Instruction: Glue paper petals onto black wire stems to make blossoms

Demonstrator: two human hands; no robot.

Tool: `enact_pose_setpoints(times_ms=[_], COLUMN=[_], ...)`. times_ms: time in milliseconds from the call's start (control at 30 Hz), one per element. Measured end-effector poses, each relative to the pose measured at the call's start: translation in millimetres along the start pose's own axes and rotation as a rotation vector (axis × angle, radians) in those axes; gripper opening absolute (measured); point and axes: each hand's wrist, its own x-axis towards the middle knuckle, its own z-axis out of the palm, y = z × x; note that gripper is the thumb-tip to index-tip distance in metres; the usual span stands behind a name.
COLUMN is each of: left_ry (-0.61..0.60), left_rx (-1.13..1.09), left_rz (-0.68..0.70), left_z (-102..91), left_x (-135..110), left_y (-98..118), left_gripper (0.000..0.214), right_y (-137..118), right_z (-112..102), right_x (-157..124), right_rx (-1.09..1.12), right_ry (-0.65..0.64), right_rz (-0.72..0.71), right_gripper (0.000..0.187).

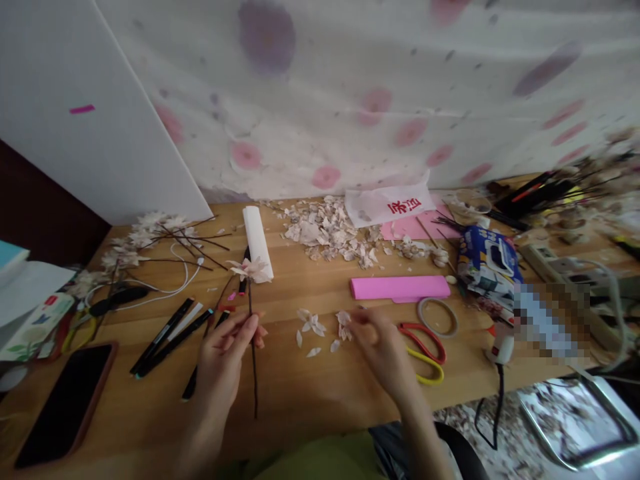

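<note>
In my left hand [233,343] a thin brown stem is pinched between thumb and fingers, the stem of a handmade flower [251,269] with pale pink petals at its top. The stem stands nearly upright, its lower end over the bare wood. My right hand [383,347] is a little blurred, its fingertips closed at a small cluster of pale petals [343,325]. Between the two hands lie a whitish petal cluster [313,322] and a few loose petals [314,352]. Beside my right wrist are scissors [425,353] with red and yellow handles.
A heap of dried petals [330,230] lies at the back of the wooden table. Around it are a white roll [257,243], a pink roll [400,288], a tape ring [438,317] and a wipes pack [490,260]. Markers [163,337], finished flower stems [160,237] and a phone [67,403] lie left.
</note>
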Motion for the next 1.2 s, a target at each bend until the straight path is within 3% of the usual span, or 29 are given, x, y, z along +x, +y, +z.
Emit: enact_pose_setpoints(times_ms=[100,200,333,467,633,867,967,1033,1133,1200], left_ry=[0.044,0.103,0.137,0.091,0.017,-0.210,-0.272,-0.272,-0.281,-0.297], left_rx=[-0.002,-0.010,-0.024,-0.027,-0.098,-0.288,-0.315,-0.324,-0.314,-0.287], left_rz=[-0.003,-0.004,-0.026,-0.043,-0.046,-0.031,-0.025,-0.027,-0.032,-0.040], left_z=[-9.4,-17.0,-20.2,-12.2,23.6,81.4,94.8,101.7,109.8,113.8], left_x=[-9,-17,-21,-18,-16,-11,-12,-14,-15,-14], left_y=[5,5,3,8,37,83,91,92,91,90], left_gripper=[0.023,0.024,0.030,0.031,0.032,0.045,0.048,0.050,0.053,0.054], right_y=[-29,-40,-35,-30,-48,-95,-99,-99,-100,-101], right_z=[39,64,81,82,43,-39,-59,-66,-75,-80], right_x=[23,33,35,37,49,61,60,60,63,66], right_rx=[-0.010,-0.076,-0.084,0.063,0.428,0.767,0.895,0.905,0.795,0.738], right_ry=[-0.198,-0.296,-0.346,-0.328,-0.320,-0.176,-0.131,-0.061,0.072,0.131], right_rz=[-0.166,-0.196,-0.156,-0.083,-0.103,-0.411,-0.468,-0.511,-0.639,-0.682], right_gripper=[0.008,0.013,0.025,0.025,0.031,0.022,0.035,0.034,0.010,0.011])
